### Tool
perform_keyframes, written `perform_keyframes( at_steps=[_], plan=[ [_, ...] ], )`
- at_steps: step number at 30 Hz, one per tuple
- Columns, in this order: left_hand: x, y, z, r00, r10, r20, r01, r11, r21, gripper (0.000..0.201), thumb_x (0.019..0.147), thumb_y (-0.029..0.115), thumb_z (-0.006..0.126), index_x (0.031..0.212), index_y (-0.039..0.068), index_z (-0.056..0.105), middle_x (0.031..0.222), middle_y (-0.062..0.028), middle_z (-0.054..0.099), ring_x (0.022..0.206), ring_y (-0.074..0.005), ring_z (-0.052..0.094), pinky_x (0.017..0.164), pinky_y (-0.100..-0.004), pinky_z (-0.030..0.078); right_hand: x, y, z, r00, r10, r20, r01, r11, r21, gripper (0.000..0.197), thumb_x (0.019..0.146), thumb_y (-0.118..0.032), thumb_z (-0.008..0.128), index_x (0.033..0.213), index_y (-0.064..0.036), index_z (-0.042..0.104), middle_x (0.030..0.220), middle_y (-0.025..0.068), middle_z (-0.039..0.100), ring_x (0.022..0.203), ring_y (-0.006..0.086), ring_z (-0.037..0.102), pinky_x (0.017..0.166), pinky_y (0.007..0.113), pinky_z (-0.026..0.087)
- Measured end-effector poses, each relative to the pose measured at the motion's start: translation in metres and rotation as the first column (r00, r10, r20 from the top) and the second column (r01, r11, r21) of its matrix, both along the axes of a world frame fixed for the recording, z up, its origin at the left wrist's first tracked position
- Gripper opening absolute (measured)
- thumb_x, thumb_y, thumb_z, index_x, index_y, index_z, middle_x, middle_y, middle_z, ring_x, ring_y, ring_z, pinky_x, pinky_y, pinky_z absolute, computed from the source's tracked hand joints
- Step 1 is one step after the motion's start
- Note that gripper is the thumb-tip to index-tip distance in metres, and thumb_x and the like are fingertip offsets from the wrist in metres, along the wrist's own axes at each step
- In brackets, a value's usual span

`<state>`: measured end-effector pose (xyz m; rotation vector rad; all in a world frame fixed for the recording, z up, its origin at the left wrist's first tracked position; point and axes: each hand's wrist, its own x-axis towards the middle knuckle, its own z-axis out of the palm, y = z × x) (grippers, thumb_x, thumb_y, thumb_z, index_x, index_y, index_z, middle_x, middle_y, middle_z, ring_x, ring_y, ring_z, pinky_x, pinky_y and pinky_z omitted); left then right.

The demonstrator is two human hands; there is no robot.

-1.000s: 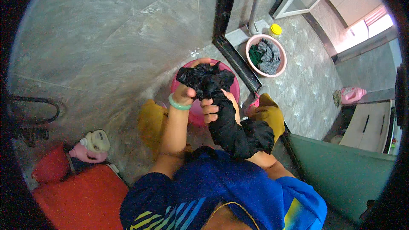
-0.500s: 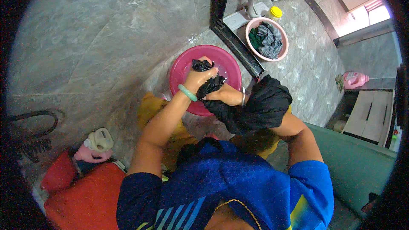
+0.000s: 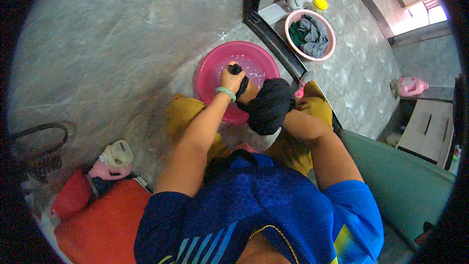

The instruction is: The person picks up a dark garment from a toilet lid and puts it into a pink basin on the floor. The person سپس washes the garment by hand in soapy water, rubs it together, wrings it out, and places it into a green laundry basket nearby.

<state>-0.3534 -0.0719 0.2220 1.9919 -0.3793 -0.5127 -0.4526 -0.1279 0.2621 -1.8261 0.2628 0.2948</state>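
Spreading across the far side, grey stone-look floor tiles (image 3: 364, 44) carry two plastic basins and frame the person, who wears a blue shirt (image 3: 254, 190) and mustard trousers (image 3: 188, 117). Largest of the vessels is the magenta basin (image 3: 206, 76), close in front between the knees, with shallow, slightly sudsy-looking water (image 3: 256, 68) in the bottom. Beyond it, past a dark door track (image 3: 278, 44), stands the pale pink basin (image 3: 317, 59), holding a striped garment (image 3: 316, 39) and a dark green cloth (image 3: 296, 33), both lying loose and untouched by either hand.

One black garment (image 3: 271, 106) is in handling: its bulk is bunched around the right wrist at the near right edge of the magenta basin, while a narrow end reaches up over the water. It is not yet set down; judging by this, work on it is partway, and whether the items in the other basin are done or left cannot be told.

Around that narrow end, the left hand (image 3: 233, 79) closes its fingers firmly. Most of the right hand (image 3: 250, 93) is covered, so its grip cannot be told. Smaller are the yellow-lidded jar (image 3: 320, 5) behind the pale pink basin and the pale green bangle (image 3: 225, 93) on the left wrist.
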Motion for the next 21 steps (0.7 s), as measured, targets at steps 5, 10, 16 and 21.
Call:
perform_keyframes(
  at_steps=[5, 10, 16, 21],
  plan=[
    [0.029, 0.031, -0.088, 0.867, 0.397, -0.301, -0.423, 0.906, -0.024, 0.036, 0.060, 0.017, 0.068, 0.087, -0.004, 0.057, 0.085, -0.0154, 0.061, 0.076, -0.0267, 0.059, 0.068, -0.0364, 0.046, 0.005, 0.009, 0.004, 0.999, 0.007, 0.052, -0.007, 1.000, 0.004, 0.033, 0.072, -0.016, 0.063, 0.100, -0.0023, 0.054, 0.091, 0.0094, 0.058, 0.084, 0.0192, 0.055, 0.075, 0.029, 0.043],
    [0.006, 0.013, -0.072, 0.916, 0.310, -0.254, -0.278, 0.948, 0.156, 0.046, 0.063, 0.025, 0.070, 0.095, -0.004, 0.053, 0.094, -0.0175, 0.059, 0.085, -0.0305, 0.057, 0.075, -0.0384, 0.044, -0.010, -0.003, -0.012, 0.998, -0.057, 0.031, 0.057, 0.998, 0.020, 0.032, 0.072, -0.017, 0.063, 0.100, -0.0019, 0.054, 0.089, 0.0093, 0.058, 0.081, 0.0183, 0.055, 0.072, 0.029, 0.044],
    [0.000, -0.003, -0.014, 0.973, 0.116, -0.200, -0.114, 0.993, 0.023, 0.076, 0.074, 0.047, 0.058, 0.123, -0.003, 0.029, 0.121, -0.0268, 0.038, 0.113, -0.0377, 0.036, 0.095, -0.0422, 0.029, -0.007, -0.003, -0.013, 0.992, -0.089, 0.089, 0.083, 0.994, 0.071, 0.032, 0.073, -0.017, 0.062, 0.099, -0.0014, 0.055, 0.087, 0.0091, 0.059, 0.078, 0.0173, 0.056, 0.068, 0.029, 0.045],
    [-0.019, 0.005, 0.050, 0.933, -0.346, 0.104, 0.357, 0.925, -0.127, 0.075, 0.084, 0.059, 0.028, 0.137, 0.011, 0.008, 0.138, -0.0277, -0.002, 0.128, -0.0421, -0.001, 0.103, -0.0502, 0.002, -0.003, -0.027, -0.022, 0.949, -0.154, 0.275, 0.105, 0.977, 0.185, 0.031, 0.073, -0.018, 0.062, 0.098, -0.0010, 0.055, 0.085, 0.0089, 0.059, 0.075, 0.0165, 0.056, 0.066, 0.029, 0.045]
  ],
)
